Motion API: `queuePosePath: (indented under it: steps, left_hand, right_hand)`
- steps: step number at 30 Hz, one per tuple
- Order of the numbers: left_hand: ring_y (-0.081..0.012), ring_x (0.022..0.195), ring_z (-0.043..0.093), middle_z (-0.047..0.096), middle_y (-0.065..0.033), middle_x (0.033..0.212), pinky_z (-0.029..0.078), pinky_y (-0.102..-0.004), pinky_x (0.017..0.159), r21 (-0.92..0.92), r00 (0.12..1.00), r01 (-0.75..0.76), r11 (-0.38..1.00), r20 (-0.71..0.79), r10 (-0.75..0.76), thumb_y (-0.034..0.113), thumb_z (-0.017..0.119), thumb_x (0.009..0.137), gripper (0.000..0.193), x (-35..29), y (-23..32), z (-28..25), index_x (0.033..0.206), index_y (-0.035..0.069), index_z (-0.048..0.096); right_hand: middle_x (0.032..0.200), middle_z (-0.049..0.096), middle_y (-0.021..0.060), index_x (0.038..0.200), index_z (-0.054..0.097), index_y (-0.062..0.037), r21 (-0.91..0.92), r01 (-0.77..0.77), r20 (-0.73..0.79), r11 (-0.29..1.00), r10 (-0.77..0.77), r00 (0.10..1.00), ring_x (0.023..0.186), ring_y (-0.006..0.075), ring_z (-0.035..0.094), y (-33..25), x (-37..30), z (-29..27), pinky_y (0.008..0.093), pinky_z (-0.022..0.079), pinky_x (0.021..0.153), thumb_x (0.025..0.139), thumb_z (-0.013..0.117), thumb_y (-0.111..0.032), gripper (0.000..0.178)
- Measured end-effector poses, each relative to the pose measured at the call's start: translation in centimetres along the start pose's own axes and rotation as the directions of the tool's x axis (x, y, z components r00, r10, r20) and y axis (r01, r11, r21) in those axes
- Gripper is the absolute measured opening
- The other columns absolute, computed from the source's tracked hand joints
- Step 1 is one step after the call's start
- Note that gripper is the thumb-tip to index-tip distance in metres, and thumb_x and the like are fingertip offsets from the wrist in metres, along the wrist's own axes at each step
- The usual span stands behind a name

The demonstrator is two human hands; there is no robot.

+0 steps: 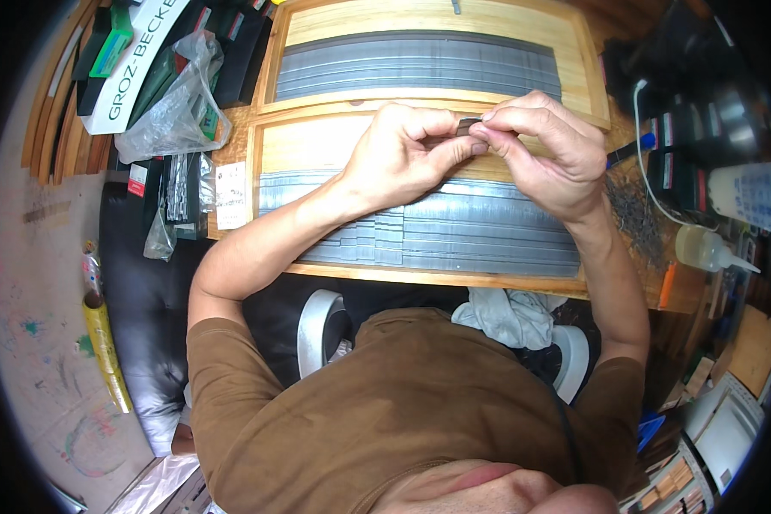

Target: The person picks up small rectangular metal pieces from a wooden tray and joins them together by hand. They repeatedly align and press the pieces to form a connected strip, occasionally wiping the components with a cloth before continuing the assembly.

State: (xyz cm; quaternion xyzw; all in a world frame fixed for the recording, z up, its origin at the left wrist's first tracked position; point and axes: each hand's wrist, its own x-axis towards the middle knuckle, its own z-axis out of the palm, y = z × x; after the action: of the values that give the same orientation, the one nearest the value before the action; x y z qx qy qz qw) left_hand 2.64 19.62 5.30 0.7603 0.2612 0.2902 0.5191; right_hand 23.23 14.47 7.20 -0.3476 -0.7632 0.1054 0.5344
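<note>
Above the near wooden tray (445, 276), both my hands meet at a small dark, flat metal piece (469, 126). The thumb and fingers of my left hand (407, 150) pinch it from the left. From the right, my right hand (550, 141) is closed with thumb and fingertips at the piece's end. Fingers hide most of it, so its full shape does not show. Below my hands, thin grey metal strips (493, 230) lie packed in rows in the near tray. A second wooden tray (589, 73) behind it holds similar dark strips (420, 67).
At the left are a clear plastic bag (176, 116), a long white box (141, 64) and dark cases. On the right lie a pile of thin metal pieces (634, 223), a blue-capped marker (645, 142), a white cable (647, 176) and a nozzle bottle (701, 248).
</note>
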Motion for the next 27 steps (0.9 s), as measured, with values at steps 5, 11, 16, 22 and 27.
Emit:
queuePosePath:
  steps: [5,11,16,22,27]
  left_hand:
    - [-0.003,0.063,0.051,0.063,0.0002,0.066,0.044,-0.0246,0.053,-0.088,0.997,-0.056,0.994,-0.049,0.052,0.011,0.074,0.097,0.01,0.0,0.2,0.6,0.095,0.001,0.077]
    - [-0.005,0.072,0.06,0.071,-0.0041,0.076,0.051,-0.0238,0.062,-0.007,0.999,0.026,1.0,0.025,-0.026,0.008,0.073,0.097,0.012,-0.3,0.3,0.1,0.104,0.0,0.077]
    - [-0.0034,0.067,0.057,0.07,-0.0032,0.071,0.049,-0.0242,0.058,-0.117,1.0,-0.005,0.993,-0.001,0.004,0.01,0.073,0.097,0.011,-0.1,0.5,0.5,0.1,0.001,0.078]
    - [-0.0035,0.068,0.058,0.072,-0.0044,0.074,0.05,-0.0236,0.059,-0.086,0.997,-0.013,0.996,0.074,0.019,0.012,0.074,0.097,0.012,0.0,0.9,-0.3,0.101,0.001,0.078]
    - [-0.0036,0.07,0.06,0.072,-0.0046,0.075,0.051,-0.0236,0.06,-0.108,0.999,0.018,0.994,0.048,-0.013,0.011,0.074,0.097,0.012,-0.1,0.5,-0.1,0.101,0.0,0.078]
  right_hand:
    - [0.087,0.07,0.009,0.101,0.076,0.0,0.015,-0.024,0.055,1.0,0.023,0.998,0.074,0.0168,0.068,-0.4,0.0,0.1,0.027,0.055,0.065,0.08,0.08,0.01,0.024]
    - [0.087,0.069,0.005,0.104,0.079,-0.0013,0.219,-0.339,0.051,0.915,0.337,0.94,0.073,0.009,0.062,-0.7,-0.6,0.5,0.0218,0.05,0.064,0.084,0.079,0.005,0.02]
    - [0.088,0.069,0.0037,0.098,0.08,-0.0005,0.384,-0.431,0.114,0.816,0.422,0.9,0.074,0.0074,0.062,-0.2,-0.9,0.6,0.0209,0.05,0.065,0.086,0.08,0.003,0.013]
    - [0.088,0.07,0.0049,0.097,0.08,-0.0006,0.391,-0.414,0.123,0.822,0.399,0.909,0.077,0.0084,0.063,-0.3,-0.9,0.6,0.0207,0.051,0.068,0.085,0.081,0.003,0.012]
    - [0.089,0.07,0.0043,0.099,0.08,-0.0014,0.386,-0.422,0.104,0.821,0.416,0.904,0.076,0.0072,0.062,-0.2,-0.9,0.7,0.0203,0.05,0.067,0.085,0.081,0.003,0.014]
